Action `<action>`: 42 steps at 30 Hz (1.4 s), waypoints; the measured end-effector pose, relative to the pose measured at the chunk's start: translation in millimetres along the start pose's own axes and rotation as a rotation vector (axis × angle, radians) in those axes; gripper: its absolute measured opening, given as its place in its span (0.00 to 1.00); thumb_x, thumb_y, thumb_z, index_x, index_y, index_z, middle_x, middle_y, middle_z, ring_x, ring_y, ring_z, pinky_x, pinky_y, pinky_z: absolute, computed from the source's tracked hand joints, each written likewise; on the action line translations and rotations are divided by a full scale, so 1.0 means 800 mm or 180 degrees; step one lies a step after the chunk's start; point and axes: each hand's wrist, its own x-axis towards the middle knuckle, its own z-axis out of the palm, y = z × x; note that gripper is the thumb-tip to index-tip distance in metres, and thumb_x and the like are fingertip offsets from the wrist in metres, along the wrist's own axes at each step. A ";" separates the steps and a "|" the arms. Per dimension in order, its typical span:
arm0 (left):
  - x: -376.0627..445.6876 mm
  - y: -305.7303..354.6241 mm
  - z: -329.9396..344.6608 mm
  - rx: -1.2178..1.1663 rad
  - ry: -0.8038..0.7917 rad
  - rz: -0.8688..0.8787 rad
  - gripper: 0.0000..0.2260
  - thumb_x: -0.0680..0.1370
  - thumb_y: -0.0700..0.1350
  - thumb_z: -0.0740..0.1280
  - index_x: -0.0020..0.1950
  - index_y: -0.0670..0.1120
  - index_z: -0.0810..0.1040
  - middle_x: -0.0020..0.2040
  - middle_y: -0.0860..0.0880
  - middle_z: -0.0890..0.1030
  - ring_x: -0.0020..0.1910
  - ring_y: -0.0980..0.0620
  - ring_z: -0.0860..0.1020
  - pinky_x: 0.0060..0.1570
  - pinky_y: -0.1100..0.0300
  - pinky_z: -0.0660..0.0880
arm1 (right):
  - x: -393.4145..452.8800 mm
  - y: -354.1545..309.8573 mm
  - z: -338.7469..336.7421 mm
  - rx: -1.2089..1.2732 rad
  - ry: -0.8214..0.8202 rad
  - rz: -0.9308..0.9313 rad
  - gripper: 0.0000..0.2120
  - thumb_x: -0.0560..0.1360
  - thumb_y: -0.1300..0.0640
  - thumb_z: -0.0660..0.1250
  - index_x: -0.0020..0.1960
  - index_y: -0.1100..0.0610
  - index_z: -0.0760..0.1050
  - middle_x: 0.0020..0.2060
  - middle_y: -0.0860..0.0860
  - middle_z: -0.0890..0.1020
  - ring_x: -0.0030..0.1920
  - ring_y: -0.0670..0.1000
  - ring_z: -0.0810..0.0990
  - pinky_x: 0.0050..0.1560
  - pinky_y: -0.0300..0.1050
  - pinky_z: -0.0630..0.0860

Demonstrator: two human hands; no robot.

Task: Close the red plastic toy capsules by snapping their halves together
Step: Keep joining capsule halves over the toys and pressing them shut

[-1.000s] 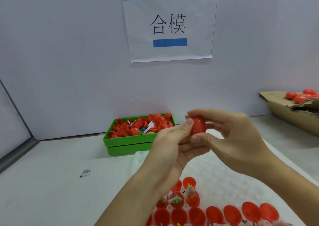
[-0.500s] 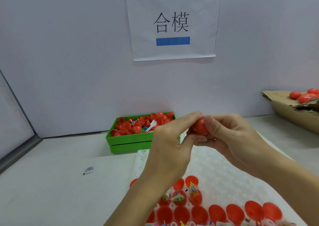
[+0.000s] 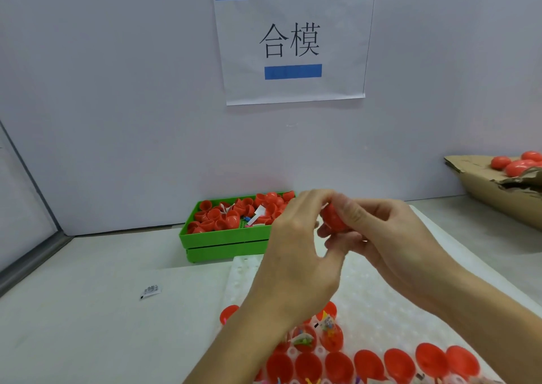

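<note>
A red capsule [image 3: 333,221] is held in the air between both hands, above the white dimpled tray [image 3: 378,292]. My left hand [image 3: 296,254] pinches it from the left with thumb and fingertips. My right hand [image 3: 387,237] curls its fingers round it from the right and covers most of it. Several open red capsule halves [image 3: 369,364] stand in the tray's near rows, some with small toys inside [image 3: 328,325]. My left forearm hides part of those rows.
A green bin [image 3: 223,241] full of loose red halves sits at the back centre. A cardboard box [image 3: 498,190] with closed red capsules [image 3: 516,165] stands at the right. A small sachet [image 3: 151,291] lies on the table at left. A paper sign [image 3: 293,40] hangs on the wall.
Both hands have closed tighter round the capsule, so much less of it shows. The hands stay at about the same spot over the tray.
</note>
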 end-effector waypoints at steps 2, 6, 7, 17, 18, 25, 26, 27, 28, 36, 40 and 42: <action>0.000 -0.003 -0.001 -0.0149 0.0098 -0.0260 0.08 0.76 0.41 0.71 0.53 0.51 0.78 0.48 0.56 0.80 0.50 0.57 0.78 0.49 0.65 0.76 | 0.001 -0.002 0.001 -0.0304 -0.0052 0.0049 0.21 0.69 0.36 0.65 0.46 0.50 0.86 0.42 0.54 0.87 0.45 0.53 0.86 0.48 0.46 0.83; 0.008 -0.013 -0.009 -0.1743 0.0519 -0.1728 0.07 0.80 0.44 0.66 0.50 0.42 0.80 0.46 0.48 0.83 0.49 0.49 0.81 0.57 0.44 0.78 | 0.002 -0.003 0.003 -0.0408 0.0106 0.0230 0.27 0.69 0.33 0.61 0.49 0.53 0.84 0.43 0.54 0.87 0.45 0.53 0.86 0.47 0.46 0.80; 0.010 -0.017 -0.012 -0.2381 0.0592 -0.2066 0.09 0.81 0.43 0.64 0.48 0.39 0.80 0.42 0.45 0.82 0.45 0.48 0.81 0.56 0.44 0.79 | 0.002 -0.003 0.003 -0.0455 0.0205 0.0216 0.26 0.70 0.34 0.61 0.50 0.54 0.83 0.42 0.54 0.87 0.45 0.54 0.86 0.47 0.47 0.79; 0.011 -0.027 -0.028 -0.4135 0.0273 -0.2782 0.16 0.79 0.47 0.56 0.34 0.44 0.72 0.32 0.46 0.70 0.30 0.50 0.67 0.33 0.58 0.71 | 0.004 -0.003 -0.009 -0.0759 0.0416 0.0296 0.11 0.81 0.52 0.61 0.53 0.51 0.82 0.41 0.51 0.87 0.44 0.52 0.85 0.46 0.46 0.78; 0.012 -0.026 -0.028 -0.4125 0.0199 -0.2774 0.16 0.80 0.48 0.56 0.35 0.44 0.73 0.32 0.46 0.70 0.30 0.50 0.67 0.33 0.58 0.70 | 0.003 -0.003 -0.009 -0.0832 0.0395 0.0261 0.10 0.80 0.52 0.62 0.52 0.49 0.82 0.42 0.50 0.87 0.45 0.50 0.85 0.45 0.44 0.78; 0.013 -0.016 -0.016 -0.3231 -0.0079 -0.2696 0.23 0.83 0.55 0.58 0.47 0.38 0.82 0.25 0.46 0.69 0.22 0.52 0.67 0.24 0.61 0.68 | -0.005 -0.009 -0.004 -0.1629 -0.0187 -0.0521 0.16 0.69 0.47 0.73 0.57 0.41 0.79 0.52 0.40 0.83 0.55 0.43 0.81 0.49 0.39 0.80; 0.012 -0.014 -0.014 -0.2973 -0.0068 -0.2644 0.26 0.83 0.57 0.57 0.42 0.40 0.84 0.23 0.45 0.69 0.20 0.52 0.66 0.23 0.61 0.67 | -0.006 -0.009 -0.002 -0.1685 -0.0181 -0.0649 0.16 0.70 0.49 0.74 0.57 0.43 0.80 0.52 0.40 0.83 0.55 0.45 0.81 0.47 0.39 0.80; 0.011 -0.012 -0.012 -0.2721 -0.0065 -0.2594 0.27 0.82 0.59 0.56 0.37 0.42 0.84 0.23 0.44 0.70 0.19 0.52 0.66 0.22 0.62 0.67 | -0.007 -0.009 0.000 -0.1732 -0.0112 -0.0767 0.15 0.70 0.52 0.75 0.55 0.44 0.80 0.51 0.40 0.84 0.55 0.46 0.81 0.46 0.40 0.80; 0.011 -0.010 -0.011 -0.2504 -0.0061 -0.2546 0.28 0.81 0.61 0.56 0.36 0.44 0.83 0.23 0.44 0.71 0.18 0.51 0.66 0.22 0.61 0.68 | -0.006 -0.008 0.001 -0.1794 -0.0016 -0.0863 0.14 0.70 0.55 0.75 0.54 0.44 0.80 0.49 0.40 0.84 0.54 0.47 0.82 0.45 0.40 0.80; 0.008 -0.010 -0.021 -0.1127 0.0006 -0.1716 0.22 0.85 0.56 0.50 0.49 0.49 0.81 0.30 0.45 0.82 0.26 0.52 0.78 0.30 0.60 0.77 | -0.005 -0.012 0.001 -0.1895 0.0338 -0.1049 0.10 0.70 0.47 0.70 0.51 0.41 0.81 0.44 0.36 0.85 0.49 0.40 0.82 0.47 0.35 0.78; 0.012 -0.009 -0.028 -0.0631 -0.0015 -0.0895 0.15 0.77 0.42 0.70 0.61 0.55 0.73 0.52 0.56 0.81 0.48 0.59 0.81 0.43 0.64 0.80 | -0.002 -0.012 -0.004 -0.1383 0.0644 -0.0822 0.06 0.69 0.43 0.68 0.46 0.36 0.78 0.40 0.34 0.85 0.44 0.38 0.83 0.42 0.28 0.77; 0.012 -0.002 -0.025 -0.0415 -0.0196 -0.0641 0.21 0.74 0.47 0.75 0.65 0.55 0.73 0.56 0.59 0.79 0.53 0.59 0.79 0.46 0.64 0.80 | -0.002 -0.011 -0.003 -0.1141 0.0598 -0.0738 0.07 0.70 0.43 0.67 0.46 0.39 0.80 0.40 0.39 0.86 0.43 0.40 0.84 0.40 0.27 0.76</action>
